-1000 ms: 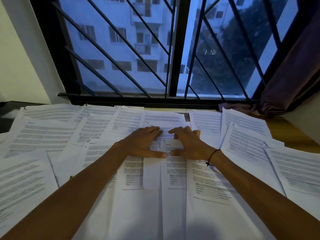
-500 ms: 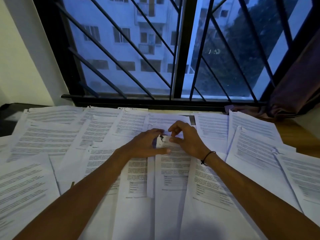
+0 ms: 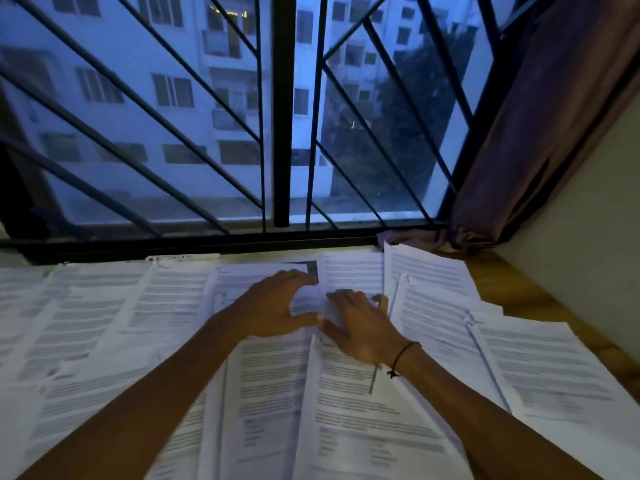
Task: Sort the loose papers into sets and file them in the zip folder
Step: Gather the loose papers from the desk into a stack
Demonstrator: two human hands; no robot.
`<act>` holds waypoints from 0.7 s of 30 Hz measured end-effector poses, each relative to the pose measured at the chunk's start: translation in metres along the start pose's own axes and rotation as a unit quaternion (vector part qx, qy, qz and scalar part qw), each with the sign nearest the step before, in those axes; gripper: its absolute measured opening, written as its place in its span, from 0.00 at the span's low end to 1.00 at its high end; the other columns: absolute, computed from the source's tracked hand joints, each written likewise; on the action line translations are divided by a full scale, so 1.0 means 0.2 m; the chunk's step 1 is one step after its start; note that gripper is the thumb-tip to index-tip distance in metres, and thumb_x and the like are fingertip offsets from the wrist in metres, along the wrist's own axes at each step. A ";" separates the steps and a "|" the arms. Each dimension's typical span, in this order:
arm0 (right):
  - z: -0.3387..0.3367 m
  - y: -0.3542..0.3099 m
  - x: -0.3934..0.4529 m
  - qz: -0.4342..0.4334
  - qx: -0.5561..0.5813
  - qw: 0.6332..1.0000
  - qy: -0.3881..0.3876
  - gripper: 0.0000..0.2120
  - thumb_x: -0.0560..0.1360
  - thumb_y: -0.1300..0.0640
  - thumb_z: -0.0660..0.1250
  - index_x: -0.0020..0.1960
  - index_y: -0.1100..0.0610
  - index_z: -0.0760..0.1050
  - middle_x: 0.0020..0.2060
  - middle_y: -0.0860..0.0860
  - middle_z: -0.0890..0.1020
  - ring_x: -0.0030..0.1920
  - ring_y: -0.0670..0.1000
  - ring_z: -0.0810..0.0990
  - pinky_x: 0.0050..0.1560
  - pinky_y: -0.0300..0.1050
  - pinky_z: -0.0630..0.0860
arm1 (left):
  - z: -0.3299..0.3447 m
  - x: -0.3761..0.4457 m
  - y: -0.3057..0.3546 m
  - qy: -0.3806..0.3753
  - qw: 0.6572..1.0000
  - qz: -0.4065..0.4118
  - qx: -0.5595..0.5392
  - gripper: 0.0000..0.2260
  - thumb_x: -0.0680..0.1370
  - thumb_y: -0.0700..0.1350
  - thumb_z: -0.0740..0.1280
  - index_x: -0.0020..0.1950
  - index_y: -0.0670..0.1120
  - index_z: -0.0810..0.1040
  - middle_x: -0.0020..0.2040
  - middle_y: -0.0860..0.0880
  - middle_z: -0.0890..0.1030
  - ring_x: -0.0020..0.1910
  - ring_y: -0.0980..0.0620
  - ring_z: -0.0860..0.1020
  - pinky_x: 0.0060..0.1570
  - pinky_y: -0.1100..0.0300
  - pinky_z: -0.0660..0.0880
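**Sorting barely begun, folder nowhere in view**

Loose papers (image 3: 433, 306) covered the whole table (image 3: 512, 292), unsorted. No zip folder showed. The left hand (image 3: 273, 308) and right hand (image 3: 360, 330) lay flat, fingers spread, pressing one central sheet (image 3: 308, 303), gripping nothing.

Matt white paper sheets (image 3: 270, 382) printed with grey text are covering the table (image 3: 540, 299), whose bare edge is showing warm wood grain with a slight sheen. Behind them, smooth black metal bars (image 3: 284, 109) are crossing glossy window glass (image 3: 114, 174). A dull purple cloth curtain (image 3: 554, 116) is hanging in soft folds. A thin black cord bracelet (image 3: 403, 356) is looking matt.
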State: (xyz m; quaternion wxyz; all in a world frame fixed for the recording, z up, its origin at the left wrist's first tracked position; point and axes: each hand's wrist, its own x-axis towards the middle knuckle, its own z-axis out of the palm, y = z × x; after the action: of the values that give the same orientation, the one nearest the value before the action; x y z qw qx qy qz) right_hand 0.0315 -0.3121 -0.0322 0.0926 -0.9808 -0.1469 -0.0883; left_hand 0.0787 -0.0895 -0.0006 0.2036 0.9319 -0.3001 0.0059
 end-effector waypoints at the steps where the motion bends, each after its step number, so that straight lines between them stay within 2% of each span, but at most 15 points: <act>1: 0.01 0.00 -0.01 -0.009 0.006 1.000 -0.009 0.36 0.76 0.30 0.48 0.76 0.50 0.64 0.71 0.48 0.72 0.70 0.52 0.69 0.68 0.62 0.59 | 0.01 0.03 0.01 -0.007 1.000 0.011 0.001 0.37 0.75 0.64 0.72 0.80 0.54 0.64 0.78 0.53 0.67 0.76 0.52 0.66 0.71 0.58 0.63; 5: -0.02 0.03 -0.01 -0.018 0.054 0.998 0.002 0.28 0.82 0.38 0.56 0.78 0.48 0.61 0.70 0.45 0.72 0.69 0.49 0.69 0.66 0.55 0.56 | 0.05 0.10 0.04 -0.014 1.000 0.018 -0.018 0.34 0.77 0.68 0.66 0.79 0.56 0.65 0.78 0.54 0.67 0.76 0.53 0.66 0.72 0.54 0.65; 7: -0.04 0.06 0.00 -0.015 0.069 0.997 0.009 0.27 0.82 0.39 0.57 0.78 0.47 0.61 0.70 0.44 0.72 0.70 0.47 0.69 0.65 0.53 0.56 | 0.07 0.11 0.04 -0.015 1.000 0.011 -0.020 0.33 0.77 0.69 0.62 0.79 0.57 0.65 0.79 0.54 0.66 0.76 0.54 0.65 0.73 0.54 0.65; 12: -0.03 0.19 0.04 0.008 0.036 0.999 0.021 0.33 0.80 0.30 0.49 0.79 0.46 0.60 0.74 0.42 0.68 0.73 0.45 0.65 0.72 0.56 0.54 | 0.10 0.15 0.01 -0.008 1.000 0.019 -0.010 0.33 0.78 0.71 0.60 0.78 0.57 0.66 0.78 0.55 0.66 0.74 0.56 0.66 0.71 0.57 0.65; 14: -0.02 0.22 0.05 0.004 0.024 0.999 0.029 0.34 0.79 0.29 0.46 0.78 0.46 0.61 0.73 0.42 0.69 0.72 0.44 0.67 0.72 0.55 0.55 | 0.11 0.18 0.00 -0.007 1.000 0.028 -0.005 0.32 0.77 0.71 0.60 0.78 0.57 0.67 0.78 0.56 0.66 0.74 0.56 0.66 0.72 0.57 0.65; 18: 0.01 0.28 0.08 0.003 -0.002 0.997 0.075 0.32 0.81 0.31 0.48 0.76 0.47 0.66 0.72 0.45 0.72 0.71 0.47 0.70 0.69 0.57 0.57 | 0.14 0.25 0.00 -0.006 0.999 0.045 0.003 0.32 0.78 0.71 0.60 0.77 0.56 0.68 0.77 0.56 0.67 0.74 0.56 0.66 0.72 0.56 0.65; 21: 0.00 0.35 0.12 0.056 -0.040 0.995 0.075 0.37 0.79 0.28 0.39 0.77 0.46 0.65 0.73 0.48 0.71 0.71 0.51 0.71 0.67 0.59 0.57 | 0.16 0.30 0.01 0.000 0.998 0.063 0.017 0.30 0.79 0.70 0.59 0.76 0.55 0.69 0.75 0.56 0.69 0.71 0.56 0.68 0.68 0.58 0.67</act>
State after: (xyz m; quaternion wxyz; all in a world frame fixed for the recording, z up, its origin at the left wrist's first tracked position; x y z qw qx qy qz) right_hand 0.0749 -0.3716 -0.0377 0.0688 -0.9810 -0.0805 -0.1623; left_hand 0.1222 -0.1372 -0.0218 0.1870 0.9144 -0.3581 0.0240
